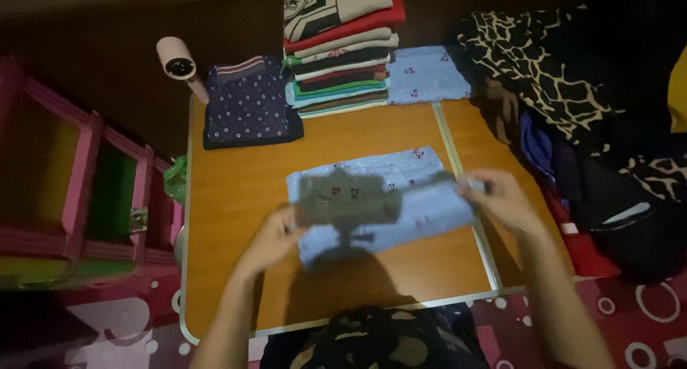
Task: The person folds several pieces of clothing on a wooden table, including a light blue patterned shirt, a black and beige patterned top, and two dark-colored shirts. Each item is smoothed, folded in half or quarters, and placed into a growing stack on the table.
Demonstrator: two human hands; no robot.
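A light blue garment with small red motifs lies partly folded in the middle of a low wooden table. My left hand grips its left edge and my right hand grips its right edge, both lifting a folded flap that looks blurred. A dark shadow falls across the cloth's left half.
At the table's back stand a tall stack of folded clothes, a folded navy dotted garment and a folded light blue piece. A small pink device sits at the back left corner. A heap of unfolded clothes lies right; pink shelving stands left.
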